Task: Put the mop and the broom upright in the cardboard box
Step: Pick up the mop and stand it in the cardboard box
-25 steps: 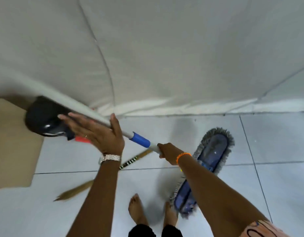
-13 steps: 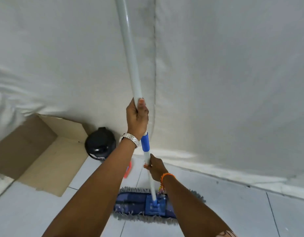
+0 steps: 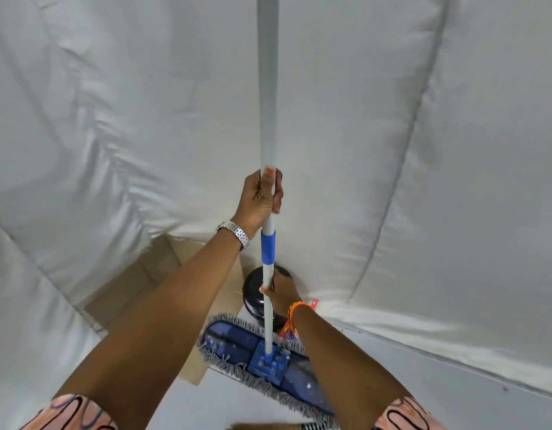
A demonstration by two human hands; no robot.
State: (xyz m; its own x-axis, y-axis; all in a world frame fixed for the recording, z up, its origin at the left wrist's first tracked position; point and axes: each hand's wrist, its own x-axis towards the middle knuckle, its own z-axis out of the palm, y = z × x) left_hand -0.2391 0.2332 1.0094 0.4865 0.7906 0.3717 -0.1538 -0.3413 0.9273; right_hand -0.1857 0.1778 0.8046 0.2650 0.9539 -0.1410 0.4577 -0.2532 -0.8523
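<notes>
Mop point(image 3: 270, 352) held upright, pole near vertical, long axis running from the top edge of view down to the floor. Left hand point(image 3: 262, 201) wrapped tight round the grey pole above the blue collar, thumb laid along the shaft. Right hand point(image 3: 280, 290) closed round the pole below the collar, lower down and nearer the head. Both hands are on the one mop.

Mop head, blue with grey fringe, lies flat at the foot of the pole. Its left end overlaps the near right corner of the cardboard box point(image 3: 135, 290); the rest sits out over the floor point(image 3: 439, 395). Cannot tell whether the head rests on the floor or hangs just above it.

The box stands open to the left of the pole and beyond it, against the white sheet. So the mop needs to travel left and away; the left hand is on the box side.

Broom point(image 3: 268, 426): only a straw-coloured sliver at the bottom edge, lying on the floor, not in the box.

A black round container point(image 3: 253, 293) sits just behind the pole, right of the box.

Count: one mop, one broom, one box. Neither tool in yet, as I judge it.
</notes>
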